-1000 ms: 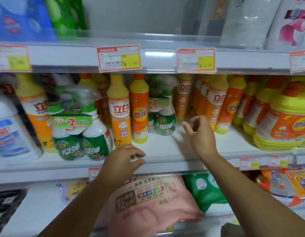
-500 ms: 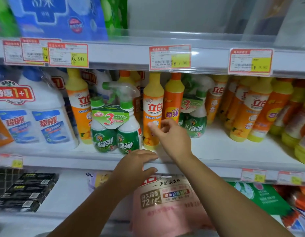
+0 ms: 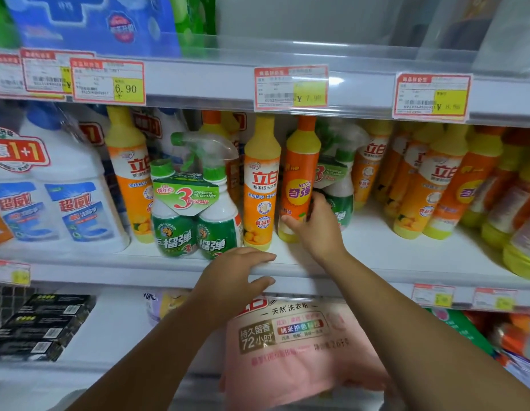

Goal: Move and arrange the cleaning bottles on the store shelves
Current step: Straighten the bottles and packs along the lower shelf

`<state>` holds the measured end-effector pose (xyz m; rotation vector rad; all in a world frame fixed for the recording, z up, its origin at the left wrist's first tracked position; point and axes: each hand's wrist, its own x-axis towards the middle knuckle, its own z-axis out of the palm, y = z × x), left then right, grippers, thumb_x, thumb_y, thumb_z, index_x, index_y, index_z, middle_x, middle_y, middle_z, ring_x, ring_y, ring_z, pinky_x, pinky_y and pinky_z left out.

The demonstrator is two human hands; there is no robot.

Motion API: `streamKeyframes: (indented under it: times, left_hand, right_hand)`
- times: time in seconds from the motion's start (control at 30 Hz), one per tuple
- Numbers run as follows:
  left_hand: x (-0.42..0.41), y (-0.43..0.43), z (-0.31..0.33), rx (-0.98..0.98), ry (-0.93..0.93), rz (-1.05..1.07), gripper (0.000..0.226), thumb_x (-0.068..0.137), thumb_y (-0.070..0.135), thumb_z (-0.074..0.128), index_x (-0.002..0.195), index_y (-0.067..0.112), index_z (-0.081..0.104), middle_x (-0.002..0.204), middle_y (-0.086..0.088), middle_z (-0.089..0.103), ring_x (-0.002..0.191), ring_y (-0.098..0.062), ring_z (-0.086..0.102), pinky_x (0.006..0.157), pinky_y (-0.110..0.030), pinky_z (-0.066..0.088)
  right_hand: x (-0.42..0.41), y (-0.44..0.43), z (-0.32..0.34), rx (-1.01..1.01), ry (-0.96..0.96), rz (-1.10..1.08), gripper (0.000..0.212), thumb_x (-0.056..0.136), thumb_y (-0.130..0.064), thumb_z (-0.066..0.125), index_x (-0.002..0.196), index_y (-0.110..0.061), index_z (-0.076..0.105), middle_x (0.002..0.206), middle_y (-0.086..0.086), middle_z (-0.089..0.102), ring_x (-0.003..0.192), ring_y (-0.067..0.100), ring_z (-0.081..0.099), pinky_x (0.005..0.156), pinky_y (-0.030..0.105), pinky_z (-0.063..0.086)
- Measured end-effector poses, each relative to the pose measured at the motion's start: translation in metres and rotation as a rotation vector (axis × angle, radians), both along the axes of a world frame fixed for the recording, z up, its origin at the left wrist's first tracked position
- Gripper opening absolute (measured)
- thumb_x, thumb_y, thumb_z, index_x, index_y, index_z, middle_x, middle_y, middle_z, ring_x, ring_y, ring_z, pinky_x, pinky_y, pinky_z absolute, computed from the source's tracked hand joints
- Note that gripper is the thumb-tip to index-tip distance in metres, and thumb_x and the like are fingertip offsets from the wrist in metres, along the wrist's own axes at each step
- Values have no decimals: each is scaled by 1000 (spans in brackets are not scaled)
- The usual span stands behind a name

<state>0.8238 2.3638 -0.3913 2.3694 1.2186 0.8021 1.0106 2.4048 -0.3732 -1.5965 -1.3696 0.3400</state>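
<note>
An orange bottle with a yellow shoulder and orange cap (image 3: 299, 173) stands upright on the middle shelf (image 3: 376, 256). My right hand (image 3: 314, 226) grips its lower part, thumb across the front and fingers round its right side. A yellow-capped orange and white bottle (image 3: 259, 185) stands just left of it. Further left is a green twin pack of spray cleaner (image 3: 192, 209). My left hand (image 3: 234, 280) rests on the shelf's front edge, fingers flat on top and thumb underneath. Another green spray pack (image 3: 338, 185) is partly hidden behind the gripped bottle.
Large white bottles with blue labels (image 3: 65, 197) fill the shelf's left end. Rows of orange and yellow bottles (image 3: 436, 185) crowd the right. A pink detergent bag (image 3: 293, 345) lies on the lower shelf under my arms, black boxes (image 3: 41, 324) at its left. Price tags (image 3: 290, 87) line the upper shelf.
My right hand moved left along the shelf and took hold of the orange bottle. The view swung left. My left hand stayed on the shelf edge.
</note>
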Motion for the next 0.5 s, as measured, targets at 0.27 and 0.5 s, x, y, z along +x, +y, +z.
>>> streamKeyframes:
  times: [0.27, 0.5]
  left_hand:
    - [52, -8, 1, 37, 0, -109, 37, 82, 34, 65, 119, 29, 61, 117, 12, 62, 109, -8, 50, 94, -28, 40]
    - [89, -6, -7, 82, 10, -154, 33, 81, 33, 67, 114, 29, 64, 110, 13, 63, 105, -9, 49, 87, -23, 37]
  right_hand:
    - [71, -55, 6, -65, 13, -132, 61, 73, -31, 79, 124, -18, 47, 117, 4, 62, 99, 21, 60, 85, 38, 51]
    - [156, -108, 9, -43, 8, -352, 47, 73, -25, 77, 112, -23, 51, 104, 2, 66, 90, 22, 62, 76, 31, 46]
